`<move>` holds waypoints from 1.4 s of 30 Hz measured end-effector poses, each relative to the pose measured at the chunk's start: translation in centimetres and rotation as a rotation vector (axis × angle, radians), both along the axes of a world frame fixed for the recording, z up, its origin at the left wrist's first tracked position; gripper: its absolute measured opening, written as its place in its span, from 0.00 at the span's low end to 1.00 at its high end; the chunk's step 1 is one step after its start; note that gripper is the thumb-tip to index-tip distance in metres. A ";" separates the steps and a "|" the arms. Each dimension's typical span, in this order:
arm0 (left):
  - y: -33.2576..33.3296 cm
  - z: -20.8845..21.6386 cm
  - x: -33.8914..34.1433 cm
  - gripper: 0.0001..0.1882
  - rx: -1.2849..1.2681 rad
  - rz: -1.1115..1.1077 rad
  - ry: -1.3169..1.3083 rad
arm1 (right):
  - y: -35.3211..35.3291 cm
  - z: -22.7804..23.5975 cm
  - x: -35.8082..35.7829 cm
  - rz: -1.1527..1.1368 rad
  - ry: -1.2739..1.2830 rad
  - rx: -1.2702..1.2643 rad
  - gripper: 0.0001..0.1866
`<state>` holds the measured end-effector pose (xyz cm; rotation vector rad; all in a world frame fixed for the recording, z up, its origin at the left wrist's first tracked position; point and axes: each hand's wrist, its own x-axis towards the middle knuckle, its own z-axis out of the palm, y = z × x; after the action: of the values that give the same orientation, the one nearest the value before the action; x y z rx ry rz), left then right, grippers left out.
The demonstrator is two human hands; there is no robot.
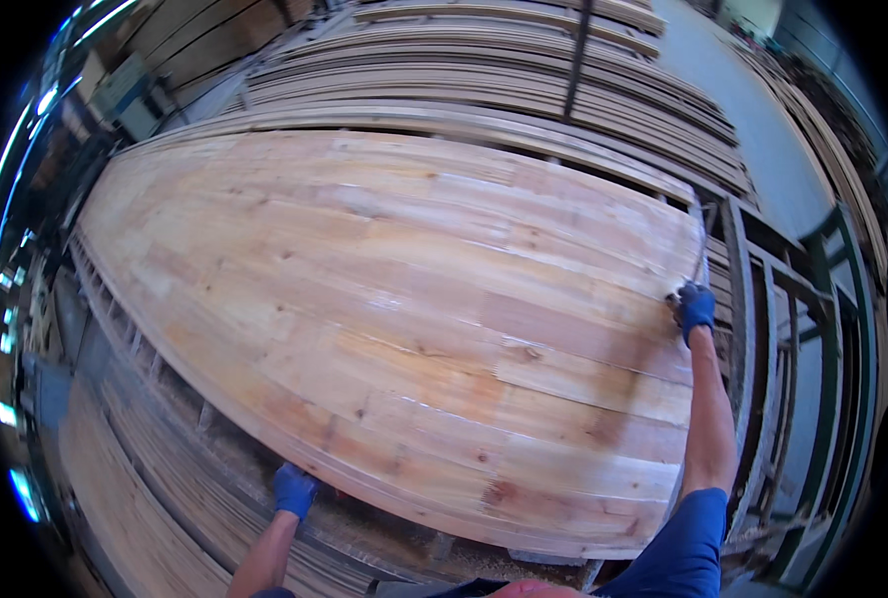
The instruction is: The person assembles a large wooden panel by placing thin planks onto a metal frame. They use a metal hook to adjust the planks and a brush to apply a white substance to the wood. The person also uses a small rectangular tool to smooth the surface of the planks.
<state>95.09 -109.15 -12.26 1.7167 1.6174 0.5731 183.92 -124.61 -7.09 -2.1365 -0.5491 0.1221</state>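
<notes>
A large panel [404, 269] of glued pale wood strips, with knots and a few shiny streaks, lies flat in front of me. My left hand [295, 490], in a blue glove, is closed on the panel's near edge, its fingertips partly hidden there. Stretched far out to the right, my right hand [696, 307], also gloved in blue, is at the panel's right end. Its fingers are curled, and a small darkish thing shows at them, too unclear to name. A thin upright line rises just beyond this hand along the panel's end.
Stacked long boards [484, 75] lie beyond the panel, with a dark upright post [577, 60] among them. More boards [155, 488] lie low at the near left. A green metal frame [831, 369] and grey rails [760, 379] stand at the right. Beyond runs a grey floor [733, 90].
</notes>
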 end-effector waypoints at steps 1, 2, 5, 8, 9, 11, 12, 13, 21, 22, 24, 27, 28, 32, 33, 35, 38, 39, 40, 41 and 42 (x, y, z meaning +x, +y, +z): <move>0.8 4.0 4.4 0.19 -0.006 -0.076 0.145 | -0.9 0.0 0.6 -0.029 -0.022 -0.007 0.10; 0.0 4.9 4.3 0.19 -0.011 -0.062 0.146 | 0.9 1.3 -0.9 -0.067 0.143 0.135 0.10; -1.3 5.0 2.4 0.18 -0.093 -0.105 0.338 | 5.5 5.2 -10.2 0.003 0.429 0.354 0.11; -0.3 7.0 3.0 0.17 -0.116 -0.199 0.362 | 7.4 5.9 -18.6 0.230 0.551 0.324 0.10; -0.1 7.1 2.8 0.17 -0.143 -0.203 0.393 | 8.7 6.3 -22.1 0.269 0.571 0.284 0.11; -0.3 7.4 1.8 0.19 -0.179 -0.247 0.432 | 12.0 9.4 -31.5 0.360 0.665 0.214 0.13; 0.4 7.3 1.6 0.20 -0.168 -0.312 0.435 | 12.9 9.2 -34.2 0.471 0.650 0.229 0.14; 0.6 5.8 0.8 0.20 -0.129 -0.345 0.444 | 14.6 10.0 -38.4 0.550 0.706 0.212 0.15; 2.5 12.6 -5.9 0.22 0.009 -0.702 0.496 | 26.1 9.2 -66.2 0.847 0.892 0.178 0.16; 2.2 15.9 -8.4 0.22 0.090 -0.685 0.384 | 26.4 9.0 -67.7 0.732 0.880 0.120 0.14; 3.0 17.4 -15.7 0.22 0.195 -0.626 0.179 | 27.7 7.1 -69.7 0.527 0.662 -0.003 0.13; 6.1 18.8 -28.0 0.27 0.066 -0.530 0.112 | 28.7 5.8 -72.3 0.571 0.513 -0.110 0.14; 7.1 17.9 -31.3 0.27 0.109 -0.475 0.110 | 29.6 6.2 -73.6 0.563 0.461 -0.147 0.16; 13.3 18.9 -39.8 0.28 0.136 -0.324 0.095 | 31.8 4.3 -75.2 0.455 -0.291 -0.600 0.21; 15.0 19.3 -41.7 0.27 0.094 -0.347 0.065 | 32.3 3.6 -75.0 0.430 -0.328 -0.548 0.20; 19.6 19.4 -45.6 0.27 -0.005 -0.427 0.063 | 35.7 2.9 -77.0 0.365 -0.126 -0.356 0.17; 27.5 19.6 -51.8 0.26 0.069 -0.457 0.144 | 44.0 3.9 -83.2 0.290 0.389 -0.013 0.13; 30.3 19.8 -54.2 0.27 0.104 -0.430 0.148 | 47.5 3.9 -85.9 0.293 0.432 0.056 0.12; 32.1 19.7 -56.9 0.27 0.105 -0.407 0.150 | 49.7 3.7 -89.1 0.285 0.483 0.092 0.12; 34.3 19.7 -59.0 0.28 0.124 -0.385 0.134 | 52.8 4.2 -91.4 0.292 0.516 0.053 0.10; 35.7 20.3 -61.4 0.26 0.153 -0.330 0.138 | 56.5 5.5 -95.9 0.325 0.573 0.083 0.06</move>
<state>33.70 -73.42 8.05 2.1234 1.3658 0.4318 88.00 -68.08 -1.55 -1.8003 -0.5367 0.8462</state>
